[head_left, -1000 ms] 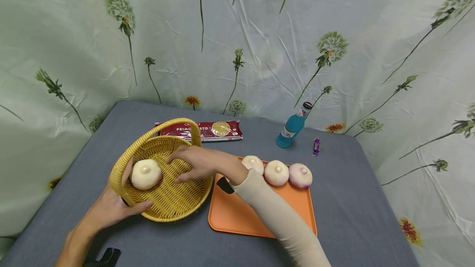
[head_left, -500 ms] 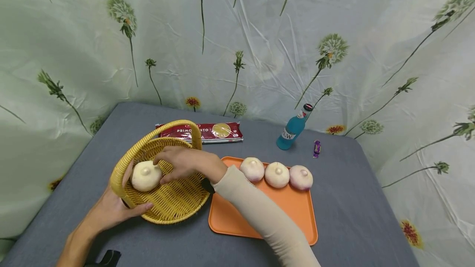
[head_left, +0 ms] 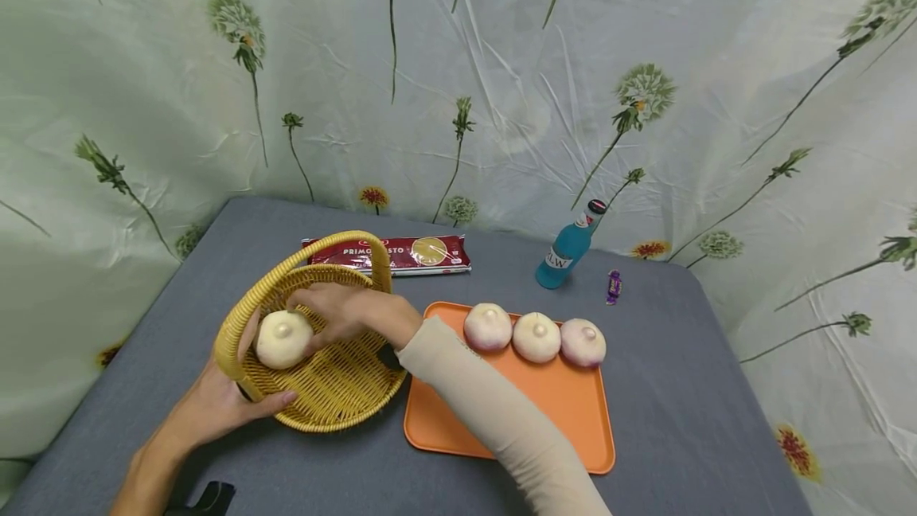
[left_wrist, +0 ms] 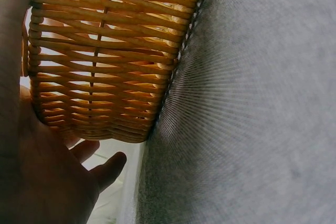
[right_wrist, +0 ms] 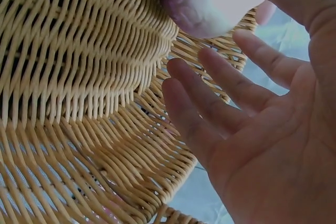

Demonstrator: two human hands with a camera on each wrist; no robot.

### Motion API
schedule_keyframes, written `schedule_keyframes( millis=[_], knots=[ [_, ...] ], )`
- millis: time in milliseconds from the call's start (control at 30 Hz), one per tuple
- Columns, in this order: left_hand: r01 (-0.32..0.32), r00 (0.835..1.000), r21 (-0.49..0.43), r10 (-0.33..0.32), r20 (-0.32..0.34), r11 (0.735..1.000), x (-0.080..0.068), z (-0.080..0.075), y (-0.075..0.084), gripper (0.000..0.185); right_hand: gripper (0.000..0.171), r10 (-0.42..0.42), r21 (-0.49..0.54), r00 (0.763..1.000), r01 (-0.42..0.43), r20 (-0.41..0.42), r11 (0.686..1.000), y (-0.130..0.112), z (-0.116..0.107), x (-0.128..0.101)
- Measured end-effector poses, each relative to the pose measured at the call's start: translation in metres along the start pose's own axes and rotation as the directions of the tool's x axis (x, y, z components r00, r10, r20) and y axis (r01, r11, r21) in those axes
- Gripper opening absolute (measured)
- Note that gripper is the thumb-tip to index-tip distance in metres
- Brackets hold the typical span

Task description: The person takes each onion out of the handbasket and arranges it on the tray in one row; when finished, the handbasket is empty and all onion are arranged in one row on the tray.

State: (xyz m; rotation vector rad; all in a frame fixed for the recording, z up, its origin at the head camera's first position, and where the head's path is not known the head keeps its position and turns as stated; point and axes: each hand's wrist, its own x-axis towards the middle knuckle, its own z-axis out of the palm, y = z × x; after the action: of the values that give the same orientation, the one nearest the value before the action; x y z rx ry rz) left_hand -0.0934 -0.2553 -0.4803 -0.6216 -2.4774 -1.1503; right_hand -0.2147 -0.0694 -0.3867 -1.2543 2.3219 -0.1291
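A yellow wicker basket (head_left: 340, 388) with an arched handle stands at the left of the table. My left hand (head_left: 215, 400) grips its left side, thumb over the rim; the left wrist view shows the basket wall (left_wrist: 105, 61) with fingers behind it. Inside lies a white turnip (head_left: 282, 341) with a small nub, purplish underneath in the right wrist view. My right hand (head_left: 340, 313) reaches into the basket, its thumb and a fingertip right at the turnip's side. In the right wrist view the other fingers (right_wrist: 226, 85) are spread, apart from the turnip.
An orange tray (head_left: 516, 412) to the right of the basket bears three turnips (head_left: 536, 338) along its far edge. Behind stand a red spaghetti pack (head_left: 430, 255), a blue bottle (head_left: 566, 253) and a purple-wrapped candy (head_left: 614, 287). A flowered curtain (head_left: 501, 102) hangs behind the table.
My right hand has moved left inside the basket, from over its middle to the turnip. My left hand keeps its grip on the basket.
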Motion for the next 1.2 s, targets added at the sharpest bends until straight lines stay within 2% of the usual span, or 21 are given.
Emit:
schedule_keyframes(
  millis=[367, 633, 1033, 1200],
  knots=[
    [0.002, 1.000, -0.034, -0.002, 0.000, 0.999, -0.001, 0.001, -0.001, 0.135, 0.068, -0.023, 0.072, 1.000, 0.023, -0.007, 0.997, -0.004, 0.008, 0.009],
    [-0.005, 1.000, -0.038, 0.005, 0.002, 0.999, 0.000, 0.002, 0.000, 0.135, 0.075, -0.006, 0.098, 1.000, 0.008, -0.015, 0.995, -0.006, 0.012, 0.012],
    [0.024, 1.000, -0.039, -0.023, 0.013, 0.999, -0.001, 0.000, 0.000, 0.137, 0.070, 0.013, 0.020, 1.000, -0.013, 0.005, 1.000, -0.012, 0.015, 0.016],
    [0.005, 1.000, -0.027, -0.005, 0.011, 1.000, 0.000, 0.000, 0.000, 0.137, 0.071, 0.027, 0.041, 1.000, -0.027, 0.015, 0.999, -0.013, 0.015, 0.016]
  ],
)
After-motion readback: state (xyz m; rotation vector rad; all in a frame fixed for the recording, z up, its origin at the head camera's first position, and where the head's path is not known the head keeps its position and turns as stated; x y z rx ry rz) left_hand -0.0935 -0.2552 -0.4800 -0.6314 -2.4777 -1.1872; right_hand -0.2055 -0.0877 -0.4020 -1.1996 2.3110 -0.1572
